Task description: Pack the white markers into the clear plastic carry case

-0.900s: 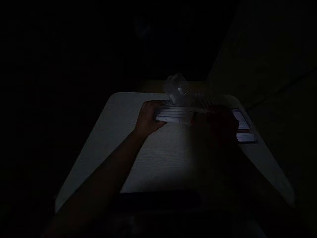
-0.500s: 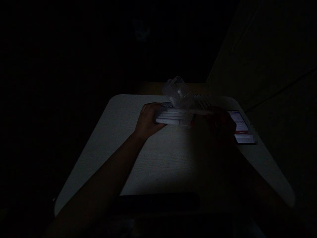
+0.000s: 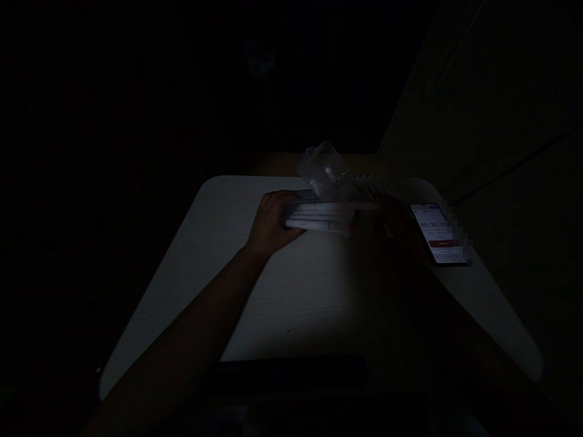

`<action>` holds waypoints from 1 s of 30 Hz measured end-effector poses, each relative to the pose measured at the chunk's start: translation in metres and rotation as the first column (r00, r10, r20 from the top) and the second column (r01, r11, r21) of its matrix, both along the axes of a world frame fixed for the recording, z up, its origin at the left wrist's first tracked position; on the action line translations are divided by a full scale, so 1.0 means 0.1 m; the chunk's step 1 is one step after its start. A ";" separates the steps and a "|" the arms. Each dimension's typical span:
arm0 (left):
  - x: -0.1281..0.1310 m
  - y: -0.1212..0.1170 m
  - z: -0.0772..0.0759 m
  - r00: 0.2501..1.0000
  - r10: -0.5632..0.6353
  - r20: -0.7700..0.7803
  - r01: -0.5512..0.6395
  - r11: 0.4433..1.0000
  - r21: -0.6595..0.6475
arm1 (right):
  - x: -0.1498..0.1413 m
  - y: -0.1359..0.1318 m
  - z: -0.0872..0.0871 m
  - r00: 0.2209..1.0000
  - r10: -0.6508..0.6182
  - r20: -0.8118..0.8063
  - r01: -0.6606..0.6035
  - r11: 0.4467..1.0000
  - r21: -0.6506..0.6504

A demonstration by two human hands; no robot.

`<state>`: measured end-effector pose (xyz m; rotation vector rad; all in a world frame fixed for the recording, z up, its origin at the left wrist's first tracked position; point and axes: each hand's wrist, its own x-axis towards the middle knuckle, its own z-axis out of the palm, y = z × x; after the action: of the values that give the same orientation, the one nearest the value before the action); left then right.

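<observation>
In the dim head view, my left hand (image 3: 272, 221) is wrapped round the left end of a clear plastic case (image 3: 339, 230) lying on its side. Several white markers (image 3: 310, 225) lie lengthwise inside it. My right hand (image 3: 394, 221), deep in shadow, is at the case's open right end, closed on the outer end of one white marker (image 3: 368, 207) that sticks out of the case. Its fingers show only faintly. Behind the case, a clear plastic lid or tub (image 3: 322, 170) stands tilted. More slim pens (image 3: 371, 185) lie behind my right hand, partly hidden.
A lit phone (image 3: 439, 233) with a timer on its screen lies at the right edge of the white table (image 3: 182, 267). A dark slot (image 3: 291, 371) runs along the table's near edge. A wall with a cable rises on the right.
My right hand has moved left, towards the case, with the marker; less of the marker sticks out now. More of the phone shows. My left hand stays in place.
</observation>
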<state>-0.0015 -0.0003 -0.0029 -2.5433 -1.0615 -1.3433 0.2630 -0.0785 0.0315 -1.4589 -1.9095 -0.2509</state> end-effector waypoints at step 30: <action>0.00 0.01 -0.01 1.000 0.022 0.012 -0.022 0.999 -0.024 | 0.19 0.17 -0.13 0.966 -0.169 0.194 0.230 0.905 -0.358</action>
<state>-0.0019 0.0006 -0.0042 -2.5352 -1.1113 -1.3510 0.2818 -0.0611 0.0184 -1.9498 -2.0127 -0.0951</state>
